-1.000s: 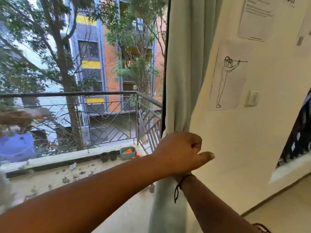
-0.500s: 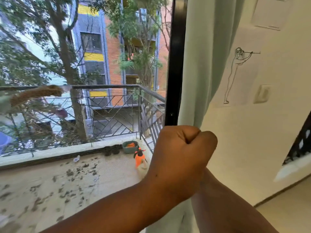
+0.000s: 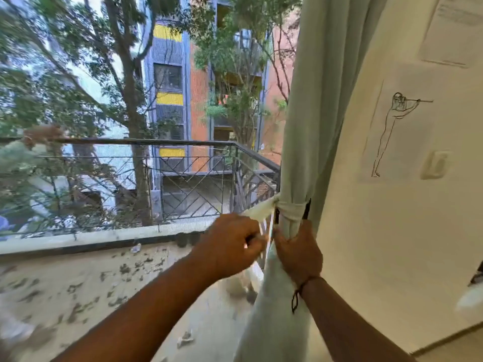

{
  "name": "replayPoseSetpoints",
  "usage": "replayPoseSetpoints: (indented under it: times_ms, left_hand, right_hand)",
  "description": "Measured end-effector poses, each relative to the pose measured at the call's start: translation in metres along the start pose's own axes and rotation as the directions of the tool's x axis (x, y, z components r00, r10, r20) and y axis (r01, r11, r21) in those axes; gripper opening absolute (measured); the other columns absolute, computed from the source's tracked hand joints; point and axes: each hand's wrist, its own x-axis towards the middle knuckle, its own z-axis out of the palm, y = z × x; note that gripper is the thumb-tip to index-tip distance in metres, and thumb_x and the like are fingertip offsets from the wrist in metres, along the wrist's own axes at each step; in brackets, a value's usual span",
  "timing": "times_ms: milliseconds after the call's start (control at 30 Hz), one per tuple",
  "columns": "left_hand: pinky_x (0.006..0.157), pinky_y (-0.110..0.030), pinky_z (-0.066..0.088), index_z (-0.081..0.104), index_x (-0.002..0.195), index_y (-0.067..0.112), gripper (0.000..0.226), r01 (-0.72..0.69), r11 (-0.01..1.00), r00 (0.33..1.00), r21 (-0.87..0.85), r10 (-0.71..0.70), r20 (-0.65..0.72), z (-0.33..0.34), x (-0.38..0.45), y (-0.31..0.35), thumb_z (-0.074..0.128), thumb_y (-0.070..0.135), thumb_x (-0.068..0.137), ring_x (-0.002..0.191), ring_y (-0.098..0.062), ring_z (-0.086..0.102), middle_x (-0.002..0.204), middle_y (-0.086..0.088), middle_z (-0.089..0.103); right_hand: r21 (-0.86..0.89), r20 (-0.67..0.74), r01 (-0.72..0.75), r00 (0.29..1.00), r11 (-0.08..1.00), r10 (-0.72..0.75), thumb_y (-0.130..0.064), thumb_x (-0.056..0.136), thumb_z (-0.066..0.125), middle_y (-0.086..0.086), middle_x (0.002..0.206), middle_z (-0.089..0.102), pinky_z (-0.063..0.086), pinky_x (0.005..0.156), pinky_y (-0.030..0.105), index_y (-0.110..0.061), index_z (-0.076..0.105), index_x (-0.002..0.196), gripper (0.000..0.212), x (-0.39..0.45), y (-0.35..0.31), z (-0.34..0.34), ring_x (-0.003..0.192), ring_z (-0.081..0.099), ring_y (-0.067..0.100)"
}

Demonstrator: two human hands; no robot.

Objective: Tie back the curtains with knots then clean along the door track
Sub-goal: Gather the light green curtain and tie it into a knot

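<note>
Curtain [image 3: 308, 113] between both gripping hands

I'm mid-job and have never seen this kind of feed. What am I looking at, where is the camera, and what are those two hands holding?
There is no machine here: a person works bare-handed, and the single camera sits on their head, looking forward and down. The left hand pulls a pale tie strip that wraps the pale green curtain. The right hand grips the gathered curtain just below the wrap. Beyond lie a balcony railing and a debris-strewn balcony floor. On the wall to the right hang a line drawing and a light switch.
</note>
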Motion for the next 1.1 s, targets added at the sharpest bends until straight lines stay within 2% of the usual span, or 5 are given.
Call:
replayPoseSetpoints:
  times_ms: [100, 200, 433, 733, 1100]
  left_hand:
    - [0.096, -0.038, 0.039, 0.049, 0.126, 0.029, 0.059, 0.434, 0.876, 0.885, 0.209, -0.458, 0.084, 0.026, 0.001, -0.004, 0.039, 0.069, 0.084, 0.119, -0.023, 0.046, 0.127, 0.001, 0.051]
    - [0.107, -0.04, 0.038, 0.026, 0.145, 0.027, 0.088, 0.558, 0.764, 0.826, -0.325, -0.47, 0.312, 0.054, 0.007, 0.025, 0.051, 0.074, 0.074, 0.131, -0.021, 0.041, 0.144, 0.0, 0.041]
    - [0.083, -0.023, 0.05, 0.048, 0.125, 0.029, 0.037, 0.491, 0.471, 0.864, -0.733, -0.373, 0.339, 0.078, 0.015, 0.04, 0.06, 0.029, 0.091, 0.098, -0.006, 0.059, 0.104, 0.012, 0.06]
    - [0.084, -0.02, 0.053, 0.048, 0.114, 0.037, 0.04, 0.378, 0.507, 0.923, -0.775, -0.274, 0.271, 0.095, -0.029, 0.032, 0.055, 0.012, 0.084, 0.103, 0.002, 0.06, 0.113, 0.016, 0.059]
    - [0.076, -0.027, 0.057, 0.071, 0.095, 0.033, 0.036, 0.428, 0.433, 0.886, -0.793, -0.374, 0.274, 0.093, -0.055, -0.007, 0.067, 0.03, 0.059, 0.091, -0.014, 0.068, 0.095, 0.002, 0.073]
  right_hand:
    - [-0.183, -0.171, -0.05, 0.985, 0.982, 0.019, -0.05, 0.08, 0.06, 0.014, 0.114, 0.058, 0.047, 0.08, 0.043, -0.01, 0.038, 0.126, 0.065, -0.019, -0.001, 0.001, 0.102, 0.058, 0.036]
    - [-0.161, -0.147, -0.028, 0.989, 0.987, 0.005, -0.038, 0.081, 0.06, 0.017, 0.123, 0.051, 0.043, 0.087, 0.046, -0.007, 0.035, 0.139, 0.071, -0.044, 0.002, 0.0, 0.109, 0.053, 0.037]
    - [0.026, 0.394, 0.27, 0.882, 0.962, -0.258, -0.034, 0.086, 0.052, -0.002, 0.135, 0.036, 0.034, 0.108, 0.026, -0.024, 0.02, 0.145, 0.068, -0.097, 0.015, -0.038, 0.125, 0.04, 0.013]
    - [-0.196, 0.557, 0.219, 0.827, 0.956, -0.075, -0.07, 0.075, 0.055, -0.012, 0.089, 0.06, 0.04, 0.06, 0.016, -0.03, 0.051, 0.1, 0.048, -0.06, 0.042, -0.098, 0.076, 0.056, 0.008]
    - [0.358, 0.574, -0.112, 0.809, 0.927, -0.124, -0.007, 0.079, 0.055, 0.003, 0.088, 0.055, 0.047, 0.059, 0.017, -0.02, 0.048, 0.083, 0.015, -0.07, 0.063, -0.039, 0.071, 0.058, 0.009]
